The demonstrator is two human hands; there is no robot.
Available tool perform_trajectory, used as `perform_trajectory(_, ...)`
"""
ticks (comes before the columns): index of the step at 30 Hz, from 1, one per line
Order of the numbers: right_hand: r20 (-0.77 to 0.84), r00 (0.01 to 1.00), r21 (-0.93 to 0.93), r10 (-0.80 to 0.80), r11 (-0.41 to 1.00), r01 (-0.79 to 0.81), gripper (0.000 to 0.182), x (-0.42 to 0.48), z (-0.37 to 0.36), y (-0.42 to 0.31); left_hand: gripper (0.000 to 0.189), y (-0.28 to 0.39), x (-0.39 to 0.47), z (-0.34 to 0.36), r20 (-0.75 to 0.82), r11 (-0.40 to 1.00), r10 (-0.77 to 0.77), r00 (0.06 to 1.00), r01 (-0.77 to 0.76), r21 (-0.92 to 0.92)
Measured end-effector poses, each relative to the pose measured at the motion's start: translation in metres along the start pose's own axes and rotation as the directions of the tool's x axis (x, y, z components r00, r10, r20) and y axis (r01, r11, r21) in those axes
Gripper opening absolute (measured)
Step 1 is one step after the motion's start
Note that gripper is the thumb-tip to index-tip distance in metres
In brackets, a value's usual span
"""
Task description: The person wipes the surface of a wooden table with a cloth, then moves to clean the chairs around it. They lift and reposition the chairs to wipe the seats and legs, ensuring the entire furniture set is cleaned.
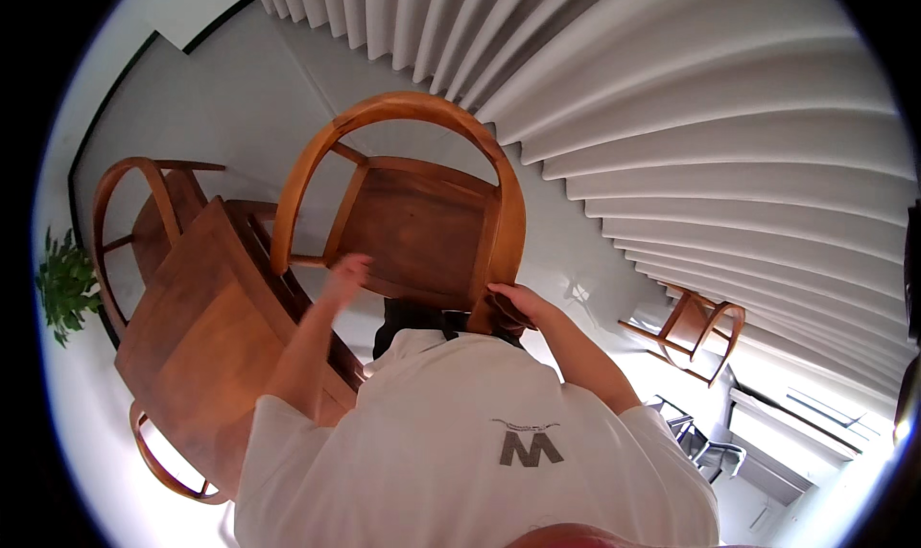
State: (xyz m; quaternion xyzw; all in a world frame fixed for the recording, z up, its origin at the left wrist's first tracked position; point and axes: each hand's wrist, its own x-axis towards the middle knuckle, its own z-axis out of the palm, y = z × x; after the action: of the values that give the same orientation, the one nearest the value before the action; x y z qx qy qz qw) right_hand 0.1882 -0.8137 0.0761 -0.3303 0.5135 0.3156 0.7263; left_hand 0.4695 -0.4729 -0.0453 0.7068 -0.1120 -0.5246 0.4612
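Observation:
A wooden armchair [414,224] with a curved top rail and a flat brown seat stands directly before me. My right hand [524,302] is at the front end of its right armrest, thumb along the wood. Bunched under those fingers is a dark brown, cloth-like item [509,313], pressed against the armrest; its exact kind is unclear. Over the seat's front left corner is my left hand [347,278], slightly blurred, with nothing visible in it. Whether it touches the seat is hard to tell.
To my left is a wooden table [209,332], close beside the armchair. Another wooden armchair [155,224] stands at its far side, near a green plant [66,285]. Pleated grey curtains [683,152] hang ahead and right. A further wooden chair [691,329] stands by them.

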Motion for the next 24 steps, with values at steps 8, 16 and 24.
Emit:
perform_trajectory(8, -0.224, 0.972, -0.068, -0.066, 0.996, 0.052, 0.044, -0.009, 0.010, -0.010, 0.072, 0.025, 0.076, -0.129, -0.687, 0.611, -0.002, 0.727, 0.545, 0.575)
perform_trajectory(16, -0.411, 0.910, -0.136, 0.064, 0.982, -0.131, 0.050, 0.006, 0.001, 0.028, 0.070, 0.007, 0.098, -0.159, -0.469, 0.858, -0.237, 0.851, 0.410, 0.310)
perform_trajectory(24, -0.488, 0.871, -0.119, -0.056, 0.993, -0.003, 0.052, 0.034, -0.033, 0.067, 0.056, 0.027, 0.087, -0.128, -0.515, 0.802, -0.238, 0.824, 0.466, 0.374)
